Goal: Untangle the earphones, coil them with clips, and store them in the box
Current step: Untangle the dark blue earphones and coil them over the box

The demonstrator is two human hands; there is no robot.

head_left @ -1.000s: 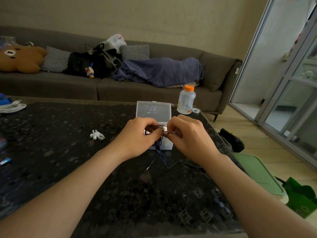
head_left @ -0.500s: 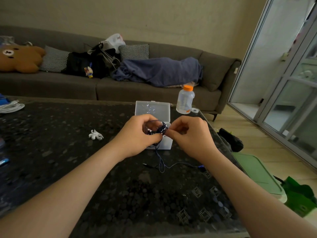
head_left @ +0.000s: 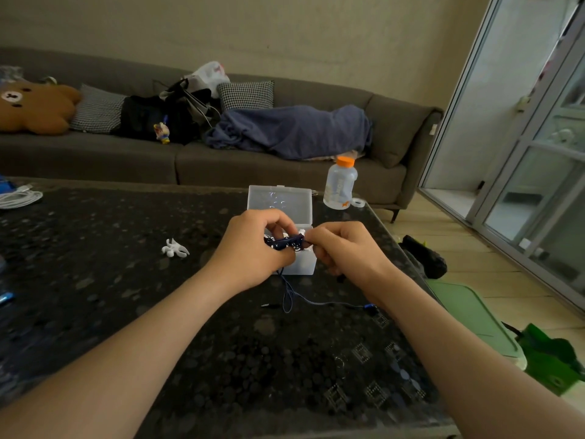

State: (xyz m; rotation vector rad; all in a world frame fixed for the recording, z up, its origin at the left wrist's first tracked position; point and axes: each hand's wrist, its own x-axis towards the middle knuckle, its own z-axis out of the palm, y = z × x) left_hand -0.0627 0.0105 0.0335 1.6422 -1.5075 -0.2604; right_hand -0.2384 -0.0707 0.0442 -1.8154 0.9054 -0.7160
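Dark blue earphones are bunched up between our hands, right in front of the clear plastic box with its lid flipped up. Our left grip is curled round the bundle and our right grip pinches its other end. The loose tail droops onto the speckled black surface. A white clip sits well apart, off to the left.
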